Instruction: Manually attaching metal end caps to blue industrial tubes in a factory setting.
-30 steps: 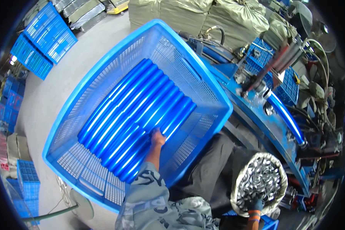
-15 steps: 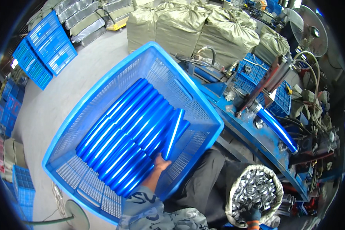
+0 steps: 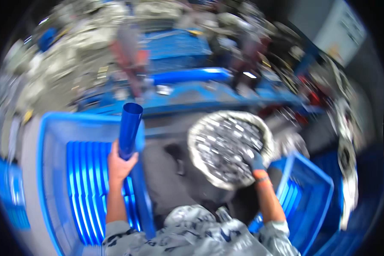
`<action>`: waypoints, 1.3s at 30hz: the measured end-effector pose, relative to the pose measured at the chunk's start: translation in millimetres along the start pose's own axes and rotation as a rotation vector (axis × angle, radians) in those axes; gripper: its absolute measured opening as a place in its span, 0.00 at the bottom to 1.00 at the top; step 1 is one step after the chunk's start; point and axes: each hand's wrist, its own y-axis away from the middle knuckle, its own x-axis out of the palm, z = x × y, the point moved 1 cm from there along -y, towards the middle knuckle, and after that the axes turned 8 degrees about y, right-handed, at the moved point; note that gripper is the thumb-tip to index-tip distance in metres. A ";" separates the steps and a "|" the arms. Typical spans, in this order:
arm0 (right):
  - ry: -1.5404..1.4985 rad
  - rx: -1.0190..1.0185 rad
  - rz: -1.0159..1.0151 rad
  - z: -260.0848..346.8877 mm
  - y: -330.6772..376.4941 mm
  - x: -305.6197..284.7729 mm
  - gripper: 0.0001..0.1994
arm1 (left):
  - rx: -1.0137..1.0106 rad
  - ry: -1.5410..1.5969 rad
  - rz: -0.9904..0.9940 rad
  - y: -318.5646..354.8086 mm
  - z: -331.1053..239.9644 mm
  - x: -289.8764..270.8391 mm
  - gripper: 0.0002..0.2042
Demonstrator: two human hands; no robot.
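My left hand (image 3: 120, 164) is closed around the lower end of a shiny blue metal tube (image 3: 131, 128), which stands nearly upright with its open end up. Below that hand is a blue plastic crate (image 3: 43, 170) with rows of similar blue tubes (image 3: 87, 170). My right hand (image 3: 257, 164), in a dark glove with an orange cuff, reaches into a pale-rimmed sack (image 3: 194, 149) full of small silver metal rings (image 3: 226, 147). Its fingers are blurred and partly hidden among the rings, so their grip does not show.
Beyond the sack runs a blue machine bench (image 3: 192, 94), with another blue tube (image 3: 192, 77) lying across it in the machine. A second blue crate (image 3: 315, 181) holding tubes stands to the right. The background is smeared by motion.
My view has swung right toward the bench. The left hand has lifted the tube out of the crate and turned it upright. My right hand is still in the sack.
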 end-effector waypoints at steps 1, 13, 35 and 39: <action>-0.371 0.118 0.031 -9.0 -6.5 0.8 0.31 | 0.099 -0.161 0.080 8.7 -17.5 23.7 0.35; -0.888 -0.133 0.288 63.1 91.1 7.2 0.34 | 0.553 -0.438 0.798 40.7 -146.0 138.4 0.33; -0.275 -0.109 0.253 65.8 85.8 8.9 0.23 | 0.593 -0.513 0.779 44.9 -123.8 153.8 0.36; -0.488 -0.281 0.155 57.8 74.2 1.7 0.26 | 0.502 -0.410 0.739 50.3 -119.9 148.3 0.35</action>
